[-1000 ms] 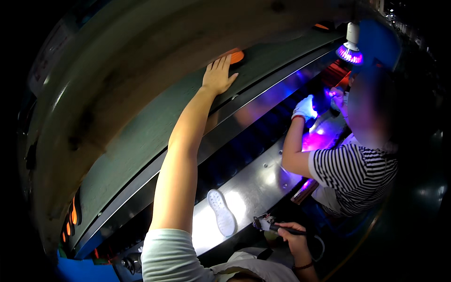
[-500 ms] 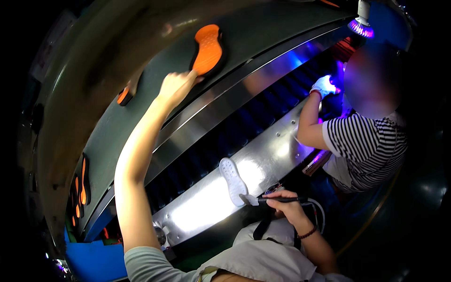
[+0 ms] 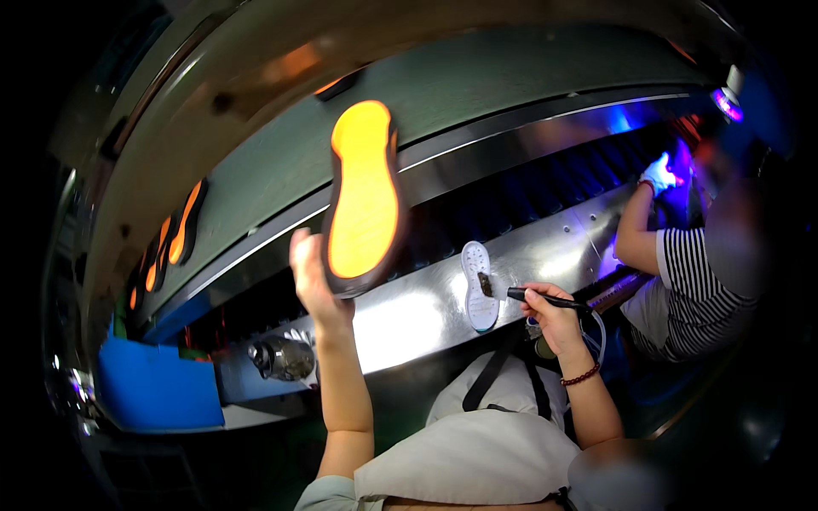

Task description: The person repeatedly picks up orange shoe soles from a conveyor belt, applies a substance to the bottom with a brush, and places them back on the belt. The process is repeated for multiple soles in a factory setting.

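My left hand [image 3: 313, 281] is raised and grips the lower edge of an orange shoe sole with a dark rim [image 3: 365, 194], held upright in front of the conveyor. My right hand [image 3: 550, 315] holds a dark brush [image 3: 528, 295] by its handle, its tip resting against a white shoe sole [image 3: 479, 284] that lies on the shiny metal ledge [image 3: 409, 315]. A bead bracelet sits on my right wrist.
Several more orange soles [image 3: 170, 247] ride on the upper grey belt at the left. A metal can [image 3: 281, 358] and a blue bin [image 3: 158, 387] stand at lower left. A person in a striped shirt [image 3: 699, 272] with a gloved hand [image 3: 658, 175] works at the right under purple light.
My left hand has taken the orange sole off the upper belt and brought it down toward me. My right hand has moved the brush onto the white sole.
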The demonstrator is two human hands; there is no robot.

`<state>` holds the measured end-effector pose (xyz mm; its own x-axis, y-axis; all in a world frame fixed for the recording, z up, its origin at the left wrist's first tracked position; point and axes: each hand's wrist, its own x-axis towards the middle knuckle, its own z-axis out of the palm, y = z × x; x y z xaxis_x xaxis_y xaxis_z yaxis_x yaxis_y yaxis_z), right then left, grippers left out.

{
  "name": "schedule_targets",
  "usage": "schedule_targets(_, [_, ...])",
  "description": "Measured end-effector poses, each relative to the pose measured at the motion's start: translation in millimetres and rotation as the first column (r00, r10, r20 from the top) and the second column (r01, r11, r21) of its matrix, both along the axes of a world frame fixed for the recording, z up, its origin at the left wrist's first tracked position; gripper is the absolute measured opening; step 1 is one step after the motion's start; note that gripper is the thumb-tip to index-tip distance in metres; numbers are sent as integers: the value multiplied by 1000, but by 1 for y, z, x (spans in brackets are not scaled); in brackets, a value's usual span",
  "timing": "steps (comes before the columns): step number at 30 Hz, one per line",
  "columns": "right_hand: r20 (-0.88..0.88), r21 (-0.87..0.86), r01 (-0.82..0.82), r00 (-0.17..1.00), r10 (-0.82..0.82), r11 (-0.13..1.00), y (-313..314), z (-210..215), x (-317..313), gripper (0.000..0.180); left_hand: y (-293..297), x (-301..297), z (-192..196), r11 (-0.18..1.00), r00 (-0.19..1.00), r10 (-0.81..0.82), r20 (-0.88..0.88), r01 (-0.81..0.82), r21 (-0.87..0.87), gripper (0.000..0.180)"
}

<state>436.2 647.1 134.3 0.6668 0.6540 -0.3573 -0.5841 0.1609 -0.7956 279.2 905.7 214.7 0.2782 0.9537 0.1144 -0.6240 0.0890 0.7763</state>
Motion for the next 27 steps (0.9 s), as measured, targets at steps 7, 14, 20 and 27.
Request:
schedule_targets(7, [46,184,1,999,-10,983,-2,24,8,23,-1,-40,-26,739,729,-673,-122,662,-124,61])
schedule_targets(14, [145,346,-152,984,107,926,10,51,2,21,-45,-24,-116,155,303,-655,692,950,-270,98])
schedule_targets(20, [204,133,-262,951,232,956,49,36,6,19,-88,13,-88,474,605,-724,332,786,-397,78])
schedule_targets(27, [314,119,-390,887,338,913,83,57,17,18,-95,18,-75,623,671,-587,454,732,-276,83])
